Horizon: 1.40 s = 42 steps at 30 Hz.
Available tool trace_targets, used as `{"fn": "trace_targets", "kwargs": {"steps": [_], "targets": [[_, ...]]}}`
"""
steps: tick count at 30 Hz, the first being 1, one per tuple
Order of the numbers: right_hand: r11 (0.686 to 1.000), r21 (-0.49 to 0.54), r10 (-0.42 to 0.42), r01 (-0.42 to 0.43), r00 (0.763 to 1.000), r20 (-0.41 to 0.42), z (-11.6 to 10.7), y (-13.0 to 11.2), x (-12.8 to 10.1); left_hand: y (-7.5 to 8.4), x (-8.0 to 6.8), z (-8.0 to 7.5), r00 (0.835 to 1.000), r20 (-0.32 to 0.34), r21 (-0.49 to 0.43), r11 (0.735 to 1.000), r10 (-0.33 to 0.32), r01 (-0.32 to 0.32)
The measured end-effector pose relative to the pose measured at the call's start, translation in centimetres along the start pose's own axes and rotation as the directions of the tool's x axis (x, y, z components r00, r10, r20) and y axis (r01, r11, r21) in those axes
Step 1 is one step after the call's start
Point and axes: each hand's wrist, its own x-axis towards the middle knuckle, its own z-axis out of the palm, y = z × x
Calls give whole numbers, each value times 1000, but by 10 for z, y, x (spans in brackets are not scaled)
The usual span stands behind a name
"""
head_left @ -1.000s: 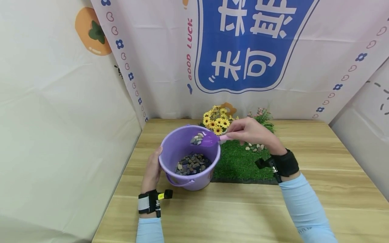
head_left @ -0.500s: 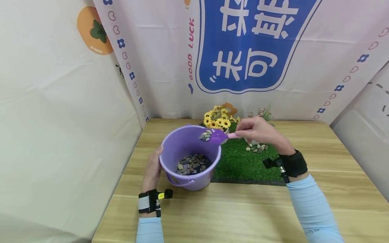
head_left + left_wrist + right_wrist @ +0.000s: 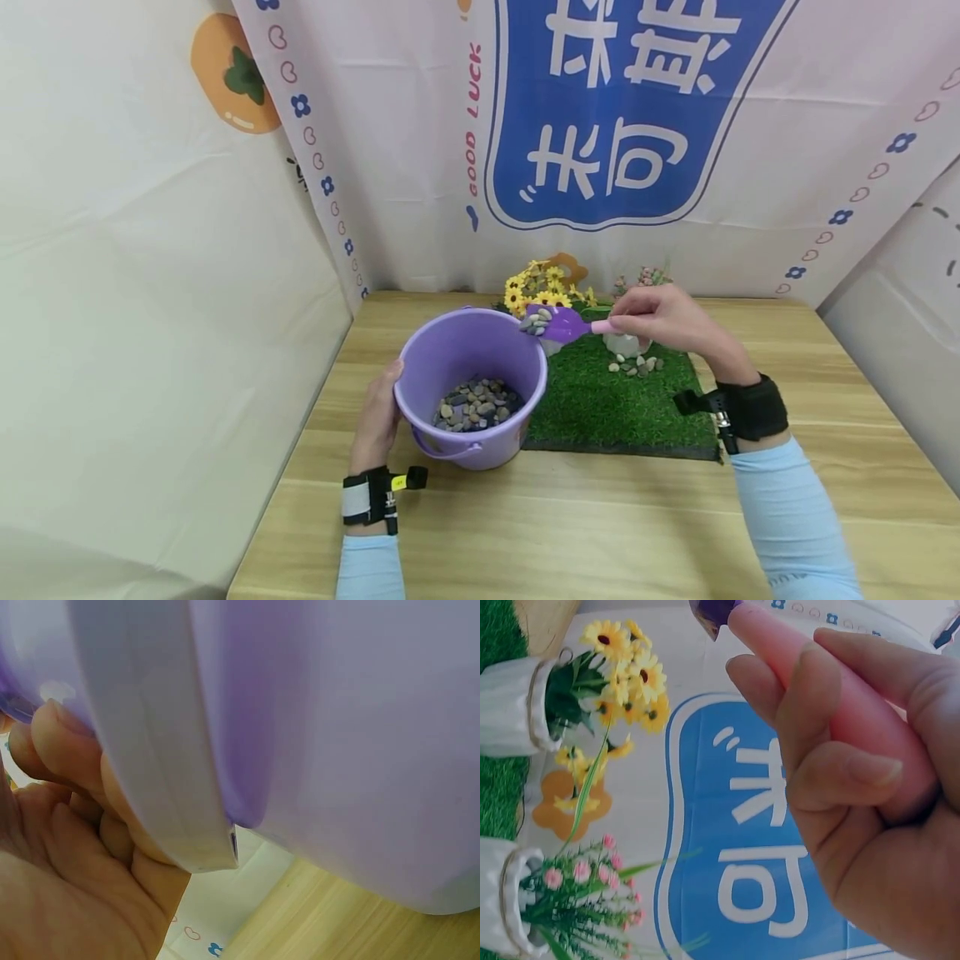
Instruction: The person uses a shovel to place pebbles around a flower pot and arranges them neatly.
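Nearest the front edge of the table (image 3: 600, 533), the left hand (image 3: 377, 421) holds the left side of the purple bucket (image 3: 471, 387); only the left wrist view shows how, with the fingers (image 3: 71, 761) curled under the bucket's rim and the thumb hidden. That close view fills with the bucket's wall and shows nothing of what is inside, while the head view looks down into it and finds a layer of small mixed pebbles (image 3: 475, 404) on the bottom. The bucket stands on the bare wood towards the left edge, its right side touching the green grass mat (image 3: 600, 408) that lies beside it. On the far part of the mat a small scatter of loose pebbles (image 3: 636, 364) lies just below the right hand (image 3: 663, 321). This hand grips the pink handle of the purple scoop (image 3: 561, 323), thumb and fingers closed round it, as the right wrist view shows close up. The scoop is held in the air over the bucket's far right rim and carries a few pebbles. At the back edge stand two white pots, one with yellow flowers (image 3: 542, 287) and one with pink flowers (image 3: 643, 277), the second partly hidden behind the right hand in the head view but plain in the right wrist view. Behind them hangs a cloth backdrop (image 3: 607, 108) with a blue panel.
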Motion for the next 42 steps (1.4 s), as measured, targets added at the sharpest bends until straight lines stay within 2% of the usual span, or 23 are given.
{"fn": "trace_targets", "kwargs": {"steps": [2, 6, 9, 11, 17, 22, 32, 42], "targets": [[999, -6, 33, -33, 999, -8, -2, -5, -4, 0, 0, -1, 1000, 4, -1, 1000, -1, 1], [996, 6, 85, -85, 995, -43, -5, 7, -7, 5, -2, 0, 1000, 16, 8, 1000, 10, -10], [996, 15, 89, -88, 993, -78, -7, 24, -10, 4, -1, 0, 1000, 15, -2, 1000, 18, -18], [996, 12, 90, -89, 990, -105, -10, 28, -15, -2, 2, -2, 1000, 19, -9, 1000, 20, -20], [992, -23, 119, -125, 978, -172, -18, 37, -28, -1, 1, -2, 999, 43, 9, 1000, 21, -22], [981, -27, 183, -190, 968, -171, -22, 45, -36, -1, 2, -2, 999, 33, -2, 1000, 10, -10], [959, -6, 279, -284, 946, -163, -24, 65, -47, 0, 1, -1, 998, 55, 5, 1000, 28, -28], [962, 15, 273, -273, 955, -121, -19, 88, -51, -1, 0, 0, 1000, 9, -22, 1000, 18, -18]]}}
